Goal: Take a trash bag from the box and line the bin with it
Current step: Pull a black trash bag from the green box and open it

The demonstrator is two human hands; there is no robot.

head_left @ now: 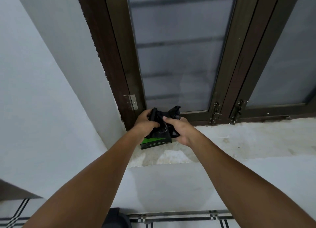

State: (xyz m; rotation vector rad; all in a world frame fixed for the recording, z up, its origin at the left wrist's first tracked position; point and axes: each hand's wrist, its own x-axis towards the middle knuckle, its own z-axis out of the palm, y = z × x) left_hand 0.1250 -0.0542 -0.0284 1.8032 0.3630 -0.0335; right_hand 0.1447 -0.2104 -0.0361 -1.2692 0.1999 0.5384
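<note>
Windowsill point(239, 138) holds box point(156, 143); left hand point(147, 120), right hand point(177, 128) each grip black trash bag point(160, 125).

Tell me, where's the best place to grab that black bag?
Probably the loose crumpled plastic of the bag above the box, taken from both sides, as the left hand and right hand do now: it bunches easily and pinches well.

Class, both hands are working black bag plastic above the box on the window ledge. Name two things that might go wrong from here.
1. Both the left hand and right hand grip the black trash bag; opposing pulls might tear the thin plastic.
2. Nothing holds the green box, so a tug may drag it off the ledge.
</note>
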